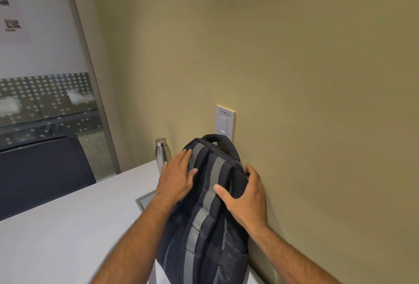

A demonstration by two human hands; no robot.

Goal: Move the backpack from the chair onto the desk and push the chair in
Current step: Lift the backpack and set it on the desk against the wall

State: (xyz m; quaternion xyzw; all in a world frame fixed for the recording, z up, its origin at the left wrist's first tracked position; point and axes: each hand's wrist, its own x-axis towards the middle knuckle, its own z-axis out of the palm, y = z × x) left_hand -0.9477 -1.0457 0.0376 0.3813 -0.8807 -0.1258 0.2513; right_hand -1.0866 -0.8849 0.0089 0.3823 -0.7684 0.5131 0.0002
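Observation:
A dark backpack [205, 227] with grey straps stands upright on the white desk [68, 227], leaning against the tan wall. My left hand [178, 177] lies flat on its upper left side, fingers spread. My right hand [246, 197] clasps its upper right side, thumb across the front and fingers behind, next to the wall. A dark chair back [43, 170] rises beyond the desk's far left edge. The chair the backpack came from is out of view.
A steel bottle [161, 154] stands on the desk just left of the backpack, close to my left hand. A grey inset panel [146, 200] shows in the desktop beside the bag. A wall switch plate [225, 121] sits above the bag. Glass partition at left.

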